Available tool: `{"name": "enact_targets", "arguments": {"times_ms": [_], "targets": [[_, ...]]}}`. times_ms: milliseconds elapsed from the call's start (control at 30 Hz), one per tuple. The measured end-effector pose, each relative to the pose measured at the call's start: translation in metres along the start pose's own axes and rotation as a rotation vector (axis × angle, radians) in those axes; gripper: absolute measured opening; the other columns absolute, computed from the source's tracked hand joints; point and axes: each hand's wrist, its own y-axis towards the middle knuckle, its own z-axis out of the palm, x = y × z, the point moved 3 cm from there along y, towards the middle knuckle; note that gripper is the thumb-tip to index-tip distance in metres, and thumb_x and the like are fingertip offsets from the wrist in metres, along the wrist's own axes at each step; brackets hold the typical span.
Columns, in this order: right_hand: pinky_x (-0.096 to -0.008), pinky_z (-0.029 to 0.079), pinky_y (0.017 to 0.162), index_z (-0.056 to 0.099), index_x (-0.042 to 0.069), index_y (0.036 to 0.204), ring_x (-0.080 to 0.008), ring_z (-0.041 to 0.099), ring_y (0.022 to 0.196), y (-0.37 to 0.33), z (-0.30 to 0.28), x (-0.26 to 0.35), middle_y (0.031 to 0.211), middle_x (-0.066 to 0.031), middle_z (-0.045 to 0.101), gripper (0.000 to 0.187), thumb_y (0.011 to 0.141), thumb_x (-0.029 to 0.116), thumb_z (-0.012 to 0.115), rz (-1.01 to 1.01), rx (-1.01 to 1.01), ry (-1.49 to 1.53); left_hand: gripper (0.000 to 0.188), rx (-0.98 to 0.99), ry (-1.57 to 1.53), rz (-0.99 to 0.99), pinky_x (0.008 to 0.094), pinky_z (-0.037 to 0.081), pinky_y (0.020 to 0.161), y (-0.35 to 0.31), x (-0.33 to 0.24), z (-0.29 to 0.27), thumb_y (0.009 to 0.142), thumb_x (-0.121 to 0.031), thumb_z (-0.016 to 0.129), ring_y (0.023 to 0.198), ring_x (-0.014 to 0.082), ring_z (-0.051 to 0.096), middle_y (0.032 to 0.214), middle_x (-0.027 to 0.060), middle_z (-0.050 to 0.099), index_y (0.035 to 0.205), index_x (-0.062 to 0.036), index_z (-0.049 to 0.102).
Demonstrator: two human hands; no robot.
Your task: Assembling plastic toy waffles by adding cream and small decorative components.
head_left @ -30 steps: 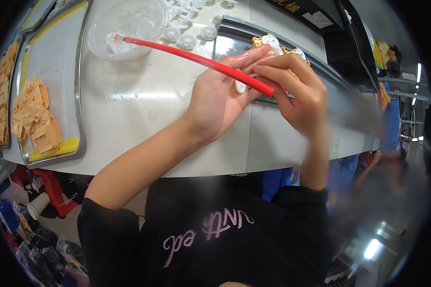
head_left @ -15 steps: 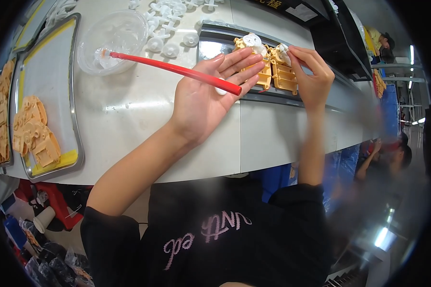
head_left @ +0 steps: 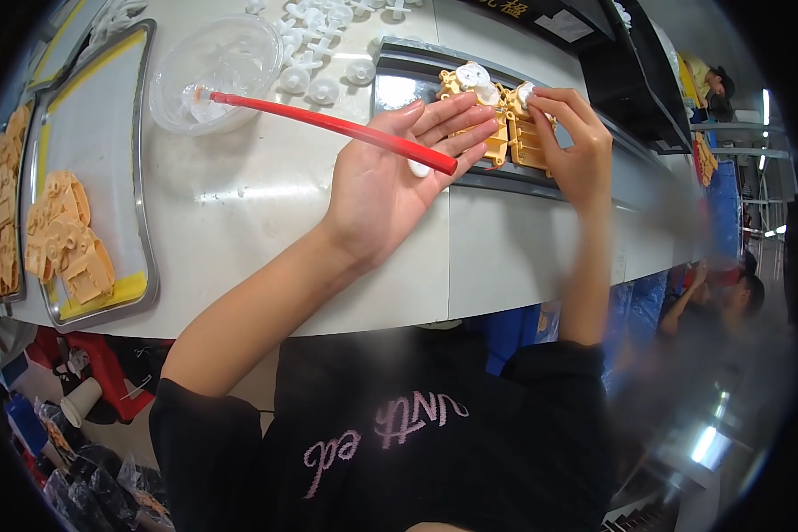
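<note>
My left hand [head_left: 377, 182] lies palm up with its fingers stretched out. A small white plastic piece [head_left: 418, 168] rests on its palm, partly covered by a red brush handle [head_left: 328, 122]. That handle rises from a clear plastic bowl [head_left: 164, 97] with translucent paste and crosses in front of the hand; no fingers wrap it. My right hand [head_left: 581, 146] pinches a white round part [head_left: 525, 94] at the top of the right yellow plastic housing [head_left: 529, 144]. Beside it, another yellow housing [head_left: 492, 146] carries a white disc [head_left: 472, 76] and is partly hidden by my left fingers.
Both housings sit on a dark grey tray [head_left: 399, 86]. Several white gear-like parts [head_left: 309, 53] lie beyond the bowl. At left, a metal tray [head_left: 144, 239] holds peach plastic parts [head_left: 66, 235]. A black rack [head_left: 634, 89] stands at far right; a person [head_left: 736, 301] is in the right background.
The whole view has shifted slightly. My right fingers have moved a little against the white part on the right housing, and its round face shows more. My left hand keeps its pose.
</note>
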Motion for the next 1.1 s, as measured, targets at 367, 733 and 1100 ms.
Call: {"name": "enact_targets", "arguments": {"times_ms": [367,733,1100], "targets": [[-0.0318,0.052,0.074,0.068,0.005,0.101,-0.0246,0.064,0.088,0.004,0.0,0.104,0.099,-0.013,0.064,0.034,0.068,0.002,0.077,-0.15,0.124,0.334,0.058,0.115,-0.036,-0.075,0.0378,0.024,0.113,0.001,0.002,0.003,0.098,-0.034,0.025,0.134,0.0259,0.035,0.144,0.0185,0.038,0.14,0.0051,0.032],[-0.0272,0.052,0.067,0.069,0.001,0.102,-0.0195,0.069,0.071,0.161,0.013,-0.084,0.079,-0.0105,0.071,0.036,0.075,0.024,0.078,0.26,-0.342,0.024,0.026,0.19,1.566,0.735,0.035,0.05,0.07,-0.007,-0.005,0.006,0.079,-0.004,0.057,0.087,0.0289,0.062,0.091,0.0143,0.062,0.104,-0.0015,0.057],[-0.0265,0.048,0.073,0.043,0.016,0.141,-0.0148,0.053,0.078,0.11,0.01,0.125,0.108,-0.0069,0.054,0.088,0.062,0.008,0.082,-0.208,0.679,0.465,0.046,0.507,2.009,0.864,0.0423,0.037,0.104,-0.006,0.006,-0.002,0.08,-0.006,0.056,0.127,0.0327,0.043,0.129,0.0162,0.049,0.126,-0.0019,0.049]]}}
